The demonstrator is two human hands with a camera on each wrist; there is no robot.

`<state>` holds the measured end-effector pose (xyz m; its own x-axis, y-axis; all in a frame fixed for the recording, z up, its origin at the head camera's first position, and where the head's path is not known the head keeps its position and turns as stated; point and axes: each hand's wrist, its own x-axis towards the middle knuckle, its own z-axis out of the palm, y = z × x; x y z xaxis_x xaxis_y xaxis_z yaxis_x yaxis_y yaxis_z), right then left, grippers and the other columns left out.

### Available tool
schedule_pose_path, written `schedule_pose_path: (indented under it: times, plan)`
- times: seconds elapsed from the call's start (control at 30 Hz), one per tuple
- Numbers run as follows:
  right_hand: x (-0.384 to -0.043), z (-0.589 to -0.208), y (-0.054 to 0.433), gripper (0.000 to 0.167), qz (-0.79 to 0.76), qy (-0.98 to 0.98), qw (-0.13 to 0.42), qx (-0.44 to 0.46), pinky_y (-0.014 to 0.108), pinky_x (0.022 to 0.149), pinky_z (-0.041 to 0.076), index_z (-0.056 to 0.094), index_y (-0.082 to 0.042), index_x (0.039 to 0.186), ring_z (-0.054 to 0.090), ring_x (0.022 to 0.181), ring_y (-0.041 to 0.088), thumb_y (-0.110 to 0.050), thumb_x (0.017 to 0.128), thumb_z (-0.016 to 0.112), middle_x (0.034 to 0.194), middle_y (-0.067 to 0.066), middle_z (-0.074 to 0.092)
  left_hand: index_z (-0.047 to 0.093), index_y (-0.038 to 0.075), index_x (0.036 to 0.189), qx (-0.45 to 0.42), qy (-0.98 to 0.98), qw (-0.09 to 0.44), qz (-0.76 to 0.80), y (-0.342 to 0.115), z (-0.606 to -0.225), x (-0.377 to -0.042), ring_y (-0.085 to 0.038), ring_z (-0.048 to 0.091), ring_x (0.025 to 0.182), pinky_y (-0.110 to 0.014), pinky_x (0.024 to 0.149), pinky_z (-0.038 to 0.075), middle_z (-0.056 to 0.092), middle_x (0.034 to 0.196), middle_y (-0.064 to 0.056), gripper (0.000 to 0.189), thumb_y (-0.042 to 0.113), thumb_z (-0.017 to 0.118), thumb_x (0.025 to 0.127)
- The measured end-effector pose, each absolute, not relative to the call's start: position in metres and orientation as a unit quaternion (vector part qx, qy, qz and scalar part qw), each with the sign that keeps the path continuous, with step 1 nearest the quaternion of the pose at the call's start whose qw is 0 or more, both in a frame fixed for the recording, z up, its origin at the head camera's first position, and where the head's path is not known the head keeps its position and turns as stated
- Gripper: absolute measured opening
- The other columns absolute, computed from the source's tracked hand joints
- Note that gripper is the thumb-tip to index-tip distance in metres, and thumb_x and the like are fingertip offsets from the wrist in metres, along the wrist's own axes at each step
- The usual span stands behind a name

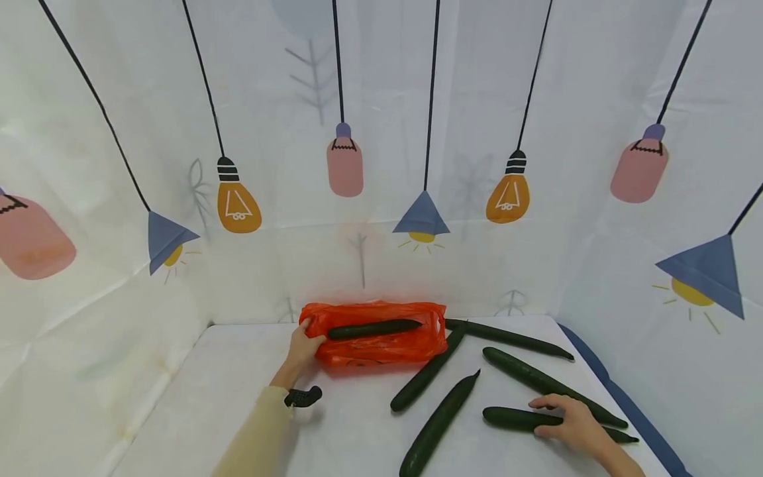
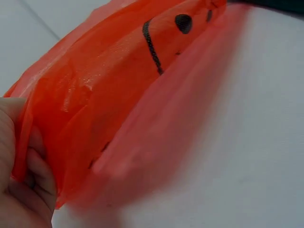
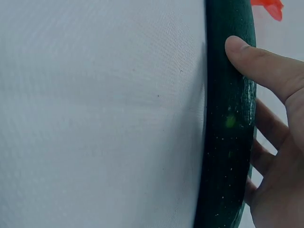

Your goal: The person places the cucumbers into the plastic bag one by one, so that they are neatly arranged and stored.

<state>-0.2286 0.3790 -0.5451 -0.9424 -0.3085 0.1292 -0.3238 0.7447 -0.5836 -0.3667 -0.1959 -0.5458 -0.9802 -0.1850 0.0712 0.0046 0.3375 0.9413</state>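
My left hand (image 1: pixel 305 346) grips the left edge of a red plastic bag (image 1: pixel 381 351) at the back of the table. In the left wrist view, the fingers (image 2: pixel 40 175) are curled into the bag's thin film. One cucumber (image 1: pixel 375 329) lies lengthwise on the red film, within the bag's opening. At the right, my right hand (image 1: pixel 569 424) holds a cucumber (image 1: pixel 515 418) around its middle. The right wrist view shows the thumb on one side of this cucumber (image 3: pixel 228 137) and the other fingers behind it, partly hidden.
Beside the held one lies another cucumber (image 1: pixel 536 377). Several more are spread over the white table (image 1: pixel 352 424): one slants by the bag (image 1: pixel 426 374), one lies nearer the front (image 1: pixel 438 427), one at the back (image 1: pixel 512 336). A lamp-printed white curtain (image 1: pixel 381 265) encloses the table.
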Motion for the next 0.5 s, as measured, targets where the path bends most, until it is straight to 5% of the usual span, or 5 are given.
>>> schedule_pose_path:
  times: [0.3,0.5]
  plan:
    - [-0.223,-0.548,0.383,0.046,0.304,-0.935,-0.038,0.176,0.025,0.077,0.050,0.070,-0.016,0.111,0.058,0.099,0.007,-0.034,0.071,0.084,0.108,-0.001,0.067,0.027,-0.011,0.147,0.036,-0.832,0.048,-0.551,-0.199,-0.567,-0.356,-0.041,0.039,0.127,-0.053,0.106,0.033,0.036,0.144,-0.033,0.075,-0.003,0.062,0.081]
    - [-0.226,-0.551,0.380,0.043,0.314,-0.932,-0.008,0.180,0.024,0.079,0.050,0.071,-0.016,0.111,0.058,0.100,0.005,-0.032,0.073,0.083,0.109,-0.003,0.068,0.025,-0.009,0.148,0.032,-0.825,0.047,-0.563,-0.195,-0.569,-0.357,-0.042,0.036,0.130,-0.054,0.107,0.032,0.035,0.145,-0.031,0.077,0.000,0.064,0.083]
